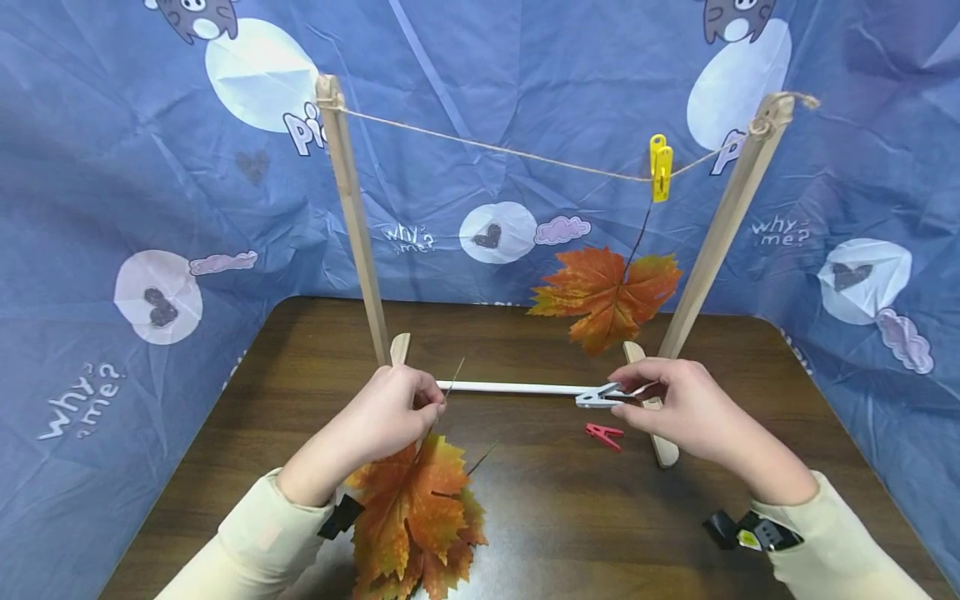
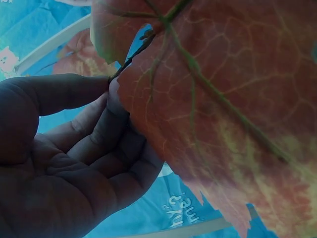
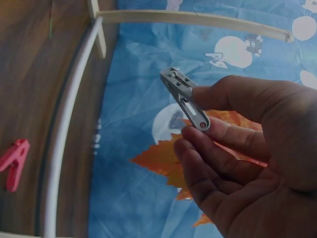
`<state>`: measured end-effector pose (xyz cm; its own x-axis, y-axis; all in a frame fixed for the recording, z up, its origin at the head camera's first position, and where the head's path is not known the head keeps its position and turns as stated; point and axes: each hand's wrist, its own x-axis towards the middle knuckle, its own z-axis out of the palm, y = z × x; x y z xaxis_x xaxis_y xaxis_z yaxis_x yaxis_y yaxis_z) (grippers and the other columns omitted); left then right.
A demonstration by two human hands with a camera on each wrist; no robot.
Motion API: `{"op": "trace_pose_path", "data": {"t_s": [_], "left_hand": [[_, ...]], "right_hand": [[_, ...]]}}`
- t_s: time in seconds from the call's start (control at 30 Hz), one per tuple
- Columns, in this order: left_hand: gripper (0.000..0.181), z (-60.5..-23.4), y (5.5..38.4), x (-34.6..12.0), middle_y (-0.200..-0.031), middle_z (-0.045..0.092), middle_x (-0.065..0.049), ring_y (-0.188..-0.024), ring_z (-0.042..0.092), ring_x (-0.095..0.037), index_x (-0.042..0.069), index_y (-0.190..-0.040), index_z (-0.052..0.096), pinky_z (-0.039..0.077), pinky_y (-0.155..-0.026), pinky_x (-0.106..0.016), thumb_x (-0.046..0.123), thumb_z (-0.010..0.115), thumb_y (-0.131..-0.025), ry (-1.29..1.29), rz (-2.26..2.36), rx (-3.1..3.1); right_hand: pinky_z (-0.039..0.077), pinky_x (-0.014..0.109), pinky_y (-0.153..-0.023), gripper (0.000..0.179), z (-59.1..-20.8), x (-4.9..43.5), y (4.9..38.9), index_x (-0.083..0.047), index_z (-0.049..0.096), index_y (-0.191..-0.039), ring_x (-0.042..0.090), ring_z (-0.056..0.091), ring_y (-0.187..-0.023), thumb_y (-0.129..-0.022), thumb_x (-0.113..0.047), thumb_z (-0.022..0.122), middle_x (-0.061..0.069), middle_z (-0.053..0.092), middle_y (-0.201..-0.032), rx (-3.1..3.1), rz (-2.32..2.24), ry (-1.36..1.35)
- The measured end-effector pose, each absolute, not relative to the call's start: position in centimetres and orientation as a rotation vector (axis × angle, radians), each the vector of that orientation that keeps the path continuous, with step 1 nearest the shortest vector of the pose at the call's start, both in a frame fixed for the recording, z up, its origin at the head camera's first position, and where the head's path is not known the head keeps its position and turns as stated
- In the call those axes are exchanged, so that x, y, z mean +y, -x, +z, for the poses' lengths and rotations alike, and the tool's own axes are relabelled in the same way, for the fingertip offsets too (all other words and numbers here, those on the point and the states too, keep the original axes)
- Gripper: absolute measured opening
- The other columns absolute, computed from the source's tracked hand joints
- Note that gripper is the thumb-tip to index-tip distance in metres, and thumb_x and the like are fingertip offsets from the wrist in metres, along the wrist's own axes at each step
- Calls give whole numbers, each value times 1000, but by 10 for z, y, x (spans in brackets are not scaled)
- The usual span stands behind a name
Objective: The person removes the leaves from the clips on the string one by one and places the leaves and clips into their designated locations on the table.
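Note:
My left hand [image 1: 397,408] pinches the thin stem of an orange maple leaf [image 1: 408,508]; in the left wrist view the leaf [image 2: 223,99] fills much of the picture. More of the same leaves lie under it, their edges partly hidden. Between thumb and fingers, my right hand [image 1: 678,404] holds a grey clothespin [image 1: 596,397], also plain in the right wrist view [image 3: 185,101]. A red clothespin [image 1: 604,436] lies on the table just left of that hand. From the twine [image 1: 495,148] a yellow clothespin [image 1: 660,171] hangs, gripping the stem of another maple leaf [image 1: 611,296].
Two wooden posts [image 1: 352,208] on flat feet carry the twine, tied at their tops. A white rod [image 1: 510,387] joins the feet low across the brown table [image 1: 555,517]. Blue printed cloth [image 1: 600,67] stands behind and at both sides.

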<state>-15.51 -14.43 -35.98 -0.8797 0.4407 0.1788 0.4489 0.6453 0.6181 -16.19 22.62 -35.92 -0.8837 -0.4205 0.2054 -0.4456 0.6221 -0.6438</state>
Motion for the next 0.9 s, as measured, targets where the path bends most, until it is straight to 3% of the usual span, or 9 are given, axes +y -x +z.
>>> {"op": "trace_pose_path", "data": {"t_s": [0.4,0.77,0.9], "left_hand": [[17,-373,156,-144,-61,60,11,-59,55,-6,11,-73,71,49,-62,-31,1,69,-87,736,-1062,-2931],[18,-383,156,-143,-61,60,11,-60,53,-4,11,-70,70,48,-65,-32,0,70,-84,792,-1028,-2922],[17,-388,157,-142,-62,61,10,-60,53,-4,10,-71,71,47,-61,-28,-2,70,-83,783,-1033,-2932]], "right_hand": [[57,43,-74,27,-381,231,165,-4,75,-104,18,66,-84,-81,-9,87,2,71,-92,-2837,1129,-711],[55,33,-70,27,-400,231,166,-3,76,-108,13,65,-79,-82,-8,85,-2,69,-89,-2873,1150,-712],[55,33,-69,25,-406,232,167,-3,76,-106,12,64,-79,-82,-8,85,-1,70,-89,-2884,1151,-711]]}}
